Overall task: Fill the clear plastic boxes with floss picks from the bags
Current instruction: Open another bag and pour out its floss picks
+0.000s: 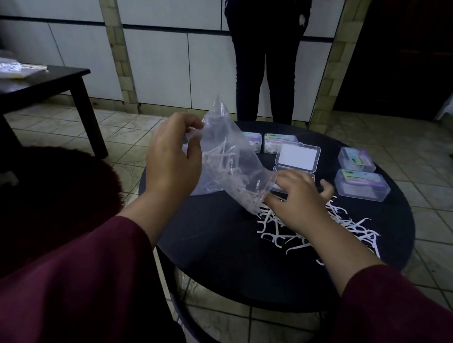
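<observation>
left hand (171, 162) lifts bag (221, 154); right hand (296, 199) pinches its mouth

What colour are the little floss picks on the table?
White. The floss picks stand out against the black round table in the head view.

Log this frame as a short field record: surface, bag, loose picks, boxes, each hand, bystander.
surface: round black table
bag: clear plastic bag, tipped mouth-down, some picks inside
loose picks: white floss picks spilled on the table
open box: clear box, lid up, behind the right hand
closed boxes: four, labelled, e.g.
left hand: pinches the bag's upper end
right hand: holds the bag's mouth
bystander: person standing behind the table
</observation>
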